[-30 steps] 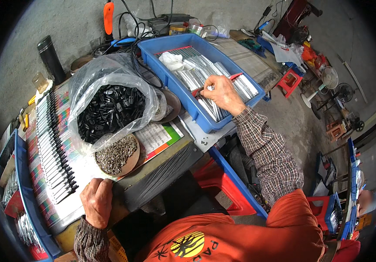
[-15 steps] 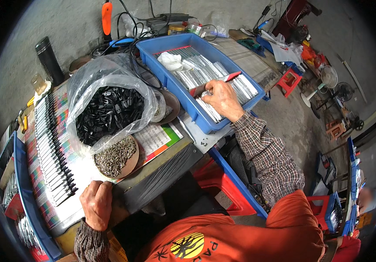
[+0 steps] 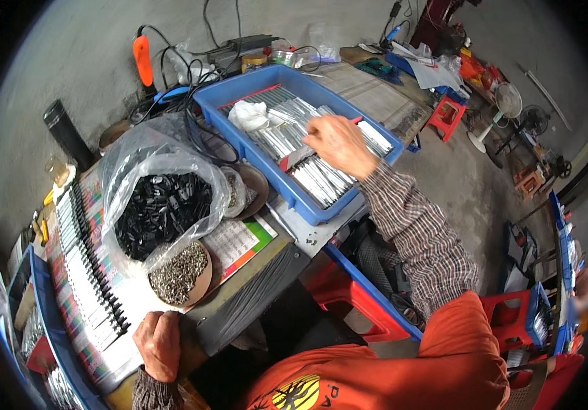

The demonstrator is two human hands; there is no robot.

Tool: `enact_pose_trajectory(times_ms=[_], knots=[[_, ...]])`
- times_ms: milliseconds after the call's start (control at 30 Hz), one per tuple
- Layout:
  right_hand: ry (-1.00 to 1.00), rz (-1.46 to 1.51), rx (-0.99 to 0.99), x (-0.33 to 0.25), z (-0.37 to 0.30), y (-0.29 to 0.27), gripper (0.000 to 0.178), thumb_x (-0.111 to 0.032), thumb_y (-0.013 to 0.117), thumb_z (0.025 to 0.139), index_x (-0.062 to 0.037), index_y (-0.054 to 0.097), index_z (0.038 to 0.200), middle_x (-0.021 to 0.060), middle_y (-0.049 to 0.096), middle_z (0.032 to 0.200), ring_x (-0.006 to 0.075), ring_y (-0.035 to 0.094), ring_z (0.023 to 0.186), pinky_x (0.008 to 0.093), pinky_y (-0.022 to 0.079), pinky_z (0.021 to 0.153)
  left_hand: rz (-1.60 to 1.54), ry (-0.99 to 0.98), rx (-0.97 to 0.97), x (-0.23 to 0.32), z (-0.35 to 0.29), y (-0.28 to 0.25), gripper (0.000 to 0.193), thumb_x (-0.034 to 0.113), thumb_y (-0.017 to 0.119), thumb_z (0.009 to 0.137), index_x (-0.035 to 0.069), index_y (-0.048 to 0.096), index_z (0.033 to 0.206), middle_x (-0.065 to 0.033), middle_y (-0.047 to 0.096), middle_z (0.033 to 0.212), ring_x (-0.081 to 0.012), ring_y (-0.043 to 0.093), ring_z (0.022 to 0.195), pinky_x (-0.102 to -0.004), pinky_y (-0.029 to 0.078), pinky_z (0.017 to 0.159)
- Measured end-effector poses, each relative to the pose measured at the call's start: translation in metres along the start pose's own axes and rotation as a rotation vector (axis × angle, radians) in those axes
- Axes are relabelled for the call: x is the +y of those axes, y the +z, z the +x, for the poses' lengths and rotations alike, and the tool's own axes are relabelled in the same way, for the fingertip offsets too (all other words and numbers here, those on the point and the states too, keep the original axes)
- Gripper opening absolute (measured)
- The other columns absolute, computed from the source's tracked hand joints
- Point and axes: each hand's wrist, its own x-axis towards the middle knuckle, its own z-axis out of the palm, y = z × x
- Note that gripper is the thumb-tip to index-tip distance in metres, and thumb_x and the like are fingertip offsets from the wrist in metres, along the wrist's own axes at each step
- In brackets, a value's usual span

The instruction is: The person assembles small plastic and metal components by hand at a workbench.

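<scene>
My right hand (image 3: 340, 147) is over the blue plastic tray (image 3: 287, 183), its fingers curled together above a red divider strip (image 3: 284, 164). Whatever those fingertips hold, if anything, is hidden. Slim silvery metal strips (image 3: 318, 179) lie in rows on both sides of the divider. Crumpled white tissue (image 3: 247, 115) sits on the strips. My left hand (image 3: 158, 345) rests closed at the near table edge, its grip out of sight. Beyond it are a round dish of small metal screws or pins (image 3: 178, 273) and a clear plastic bag (image 3: 118, 164) of black plastic parts (image 3: 161, 213).
A long row of silvery strips with black ends (image 3: 89, 266) lies on the table's left. Another blue bin (image 3: 51, 335) stands beside it. At the back are a black cylinder (image 3: 68, 135), cables and an orange-handled tool (image 3: 142, 61). A red stool (image 3: 446, 117) stands on the floor.
My right hand has lifted slightly off the divider, exposing more strips under it. My left hand stays closed at the table edge. The whole view has shifted a little.
</scene>
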Motion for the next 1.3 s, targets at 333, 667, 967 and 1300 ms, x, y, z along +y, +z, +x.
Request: enact_pose_trajectory(times_ms=[333, 667, 967, 1300], knots=[[-0.273, 0.085, -0.436, 0.010, 0.097, 0.074, 0.033, -0.028, 0.054, 0.085, 0.0012, 0.066, 0.095, 0.0204, 0.066, 0.093, 0.0354, 0.062, 0.090, 0.0433, 0.047, 0.082, 0.022, -0.029, -0.036, 0.000, -0.001, 0.000, 0.012, -0.003, 0.065, 0.073, 0.002, 0.062, 0.083, -0.0124, 0.057, 0.074, -0.0289, 0.058, 0.065, -0.0379, 0.045, 0.058], [-0.383, 0.112, -0.468, 0.018, 0.116, 0.101, 0.042, -0.035, 0.045, 0.094, 0.0004, 0.067, 0.088, 0.0211, 0.065, 0.093, 0.0375, 0.061, 0.089, 0.0470, 0.045, 0.083, 0.011, -0.070, -0.054, 0.008, 0.005, -0.002, 0.010, -0.004, 0.063, 0.073, 0.001, 0.060, 0.082, -0.0138, 0.056, 0.073, -0.0326, 0.058, 0.064, -0.0392, 0.044, 0.057], [-0.425, 0.087, -0.491, 0.024, 0.117, 0.124, 0.050, -0.041, 0.041, 0.095, 0.0010, 0.068, 0.089, 0.0251, 0.064, 0.092, 0.0408, 0.061, 0.090, 0.0489, 0.046, 0.082, 0.012, -0.079, -0.040, 0.006, 0.005, -0.001, 0.011, -0.004, 0.064, 0.072, 0.001, 0.062, 0.081, -0.0132, 0.057, 0.072, -0.0299, 0.059, 0.064, -0.0380, 0.045, 0.057], [-0.341, 0.163, -0.468, 0.016, 0.124, 0.117, 0.044, -0.038, 0.052, 0.089, 0.0040, 0.067, 0.086, 0.0244, 0.065, 0.090, 0.0376, 0.063, 0.088, 0.0449, 0.047, 0.079, 0.018, -0.065, -0.037, 0.004, 0.004, 0.000, 0.012, -0.004, 0.064, 0.072, 0.001, 0.062, 0.082, -0.0133, 0.056, 0.072, -0.0300, 0.058, 0.064, -0.0381, 0.044, 0.057]])
